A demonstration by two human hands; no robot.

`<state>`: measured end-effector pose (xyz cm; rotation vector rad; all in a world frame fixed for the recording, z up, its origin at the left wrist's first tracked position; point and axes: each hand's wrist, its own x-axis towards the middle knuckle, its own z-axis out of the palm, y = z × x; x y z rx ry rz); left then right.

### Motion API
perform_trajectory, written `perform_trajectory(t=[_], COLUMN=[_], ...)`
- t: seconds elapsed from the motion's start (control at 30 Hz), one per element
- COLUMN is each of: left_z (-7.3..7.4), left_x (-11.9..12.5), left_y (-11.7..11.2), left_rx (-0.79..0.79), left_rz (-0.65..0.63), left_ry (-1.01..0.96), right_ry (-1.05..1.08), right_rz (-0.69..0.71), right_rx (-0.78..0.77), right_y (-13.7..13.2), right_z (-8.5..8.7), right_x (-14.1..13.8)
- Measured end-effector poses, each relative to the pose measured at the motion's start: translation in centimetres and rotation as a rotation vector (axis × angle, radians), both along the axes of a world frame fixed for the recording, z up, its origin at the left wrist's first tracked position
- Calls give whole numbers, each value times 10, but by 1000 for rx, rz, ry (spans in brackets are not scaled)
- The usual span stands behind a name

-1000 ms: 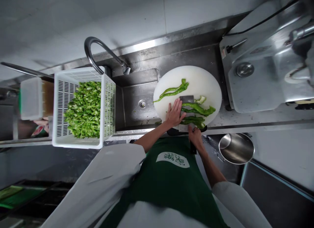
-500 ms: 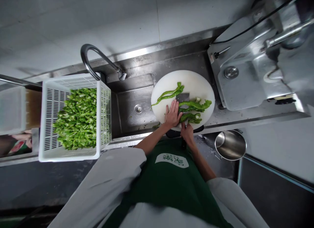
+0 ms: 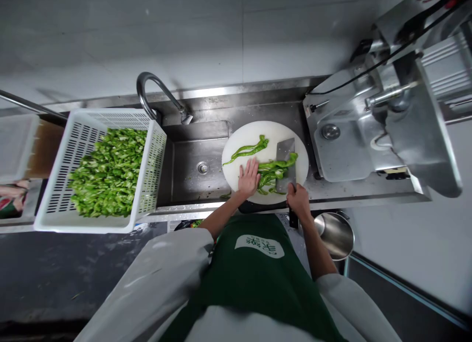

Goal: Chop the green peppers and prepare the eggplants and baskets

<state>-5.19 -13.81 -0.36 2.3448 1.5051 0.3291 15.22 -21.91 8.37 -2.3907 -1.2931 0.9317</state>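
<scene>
A round white cutting board (image 3: 277,130) bears several long green peppers (image 3: 271,169), lying bunched together. Flat on the board, with fingers stretched out, my left hand (image 3: 249,178) touches the left end of the bunch. My right hand (image 3: 298,200) is closed round the dark handle of a cleaver (image 3: 285,149). The broad blade lies at the right part of the bunch, with some pepper visible over it. Apart from these, a split or paired length of green pepper (image 3: 248,150) rests on the upper left of the board.
Left of the sink (image 3: 191,157) stands a white slotted basket (image 3: 155,160) heaped with chopped green peppers (image 3: 110,172). A curved faucet (image 3: 162,89) reaches over the sink. A metal slicer (image 3: 342,150) stands right of the board, and a steel pot (image 3: 336,236) sits below the counter edge.
My right hand has moved right with the cleaver, whose blade now shows at the right of the bunch. The peppers are pushed closer together. My left hand stays flat by them; the view has shifted.
</scene>
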Motion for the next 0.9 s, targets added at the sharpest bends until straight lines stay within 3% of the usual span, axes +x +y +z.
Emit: perform_trajectory(t=[0.17, 0.3, 0.37, 0.5, 0.63, 0.73, 0.83, 0.9], left_z=[13, 21, 20, 18, 33, 54, 67, 68], left_x=[-5, 0, 12, 48, 60, 45, 27, 22], left_y=[-5, -19, -19, -10, 0, 23, 72, 107], left_rx=[-23, 30, 37, 28, -22, -19, -50, -158], left_rz=[19, -249, -303, -150, -121, -76, 125, 168], left_ry=[62, 156, 202, 262, 254, 195, 178, 230], right_ry=[-348, -457, -478, -464, -406, -406, -412, -411], right_rz=[108, 149, 170, 227, 281, 266, 238, 222], right_rx=[2, -87, -126, -195, -230, -230, -210, -213], right_y=[7, 10, 9, 4, 5, 9, 11, 8], right_z=[16, 23, 23, 20, 20, 21, 21, 21], right_x=[41, 65, 72, 68, 58, 61, 73, 81])
